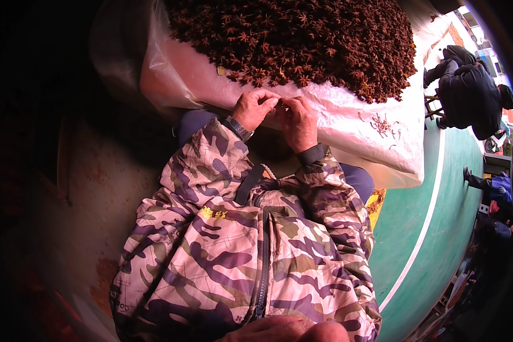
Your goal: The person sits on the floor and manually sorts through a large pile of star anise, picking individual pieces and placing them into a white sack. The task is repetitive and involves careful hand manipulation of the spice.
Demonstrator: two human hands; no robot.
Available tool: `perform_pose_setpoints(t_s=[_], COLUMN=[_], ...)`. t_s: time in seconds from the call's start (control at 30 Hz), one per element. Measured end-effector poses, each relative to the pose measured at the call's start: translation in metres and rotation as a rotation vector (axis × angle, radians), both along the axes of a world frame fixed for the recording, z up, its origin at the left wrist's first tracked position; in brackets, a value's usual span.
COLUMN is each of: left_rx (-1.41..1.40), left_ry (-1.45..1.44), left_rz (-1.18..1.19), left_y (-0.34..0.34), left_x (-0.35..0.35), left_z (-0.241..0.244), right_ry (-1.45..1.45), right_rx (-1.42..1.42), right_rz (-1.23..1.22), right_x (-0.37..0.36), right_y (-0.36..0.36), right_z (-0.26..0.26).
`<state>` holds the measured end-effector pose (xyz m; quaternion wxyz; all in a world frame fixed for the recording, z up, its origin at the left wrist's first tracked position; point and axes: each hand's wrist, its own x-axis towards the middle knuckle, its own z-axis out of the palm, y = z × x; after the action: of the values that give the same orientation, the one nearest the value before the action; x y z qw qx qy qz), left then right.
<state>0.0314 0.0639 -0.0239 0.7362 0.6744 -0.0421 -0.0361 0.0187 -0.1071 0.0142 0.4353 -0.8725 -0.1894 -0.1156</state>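
Note:
My left hand and my right hand meet at their fingertips above the near edge of a plastic-covered work surface. Thumb and index finger of each hand are bent together in a pinch. A tiny dark spot shows between the fingertips; whether it is a held piece or shadow is unclear. Just beyond my hands spreads a large heap of dried reddish-brown star anise. To the right of my right hand lies a small scatter of thin dark stems on the plastic sheet.
A yellowish leaf bit lies at the heap's left edge. A yellow container with brown bits stands beside my knee. Right, beyond the sheet, a seated person in dark clothes and a person in blue are on the green floor.

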Motion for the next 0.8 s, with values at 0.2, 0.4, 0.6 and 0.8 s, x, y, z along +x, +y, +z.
perform_pose_setpoints(t_s=[0.2, 0.4, 0.6, 0.8], left_rx=[-0.075, -0.068, -0.121, -0.499], left_ry=[0.056, -0.107, 0.030, 0.199], left_rz=[-0.025, -0.084, -0.091, -0.145], left_y=[-0.006, -0.011, -0.012, -0.006], left_x=[-0.002, 0.009, 0.010, 0.020], left_z=[0.002, -0.006, -0.013, -0.040], right_ry=[0.054, 0.031, 0.031, -0.021], right_rx=[0.062, 0.008, 0.059, 0.157], right_rz=[-0.041, -0.070, -0.115, -0.134], right_x=[-0.004, -0.003, -0.002, -0.010], right_y=[0.000, -0.010, -0.011, 0.000], right_z=[0.010, 0.003, 0.000, 0.003])
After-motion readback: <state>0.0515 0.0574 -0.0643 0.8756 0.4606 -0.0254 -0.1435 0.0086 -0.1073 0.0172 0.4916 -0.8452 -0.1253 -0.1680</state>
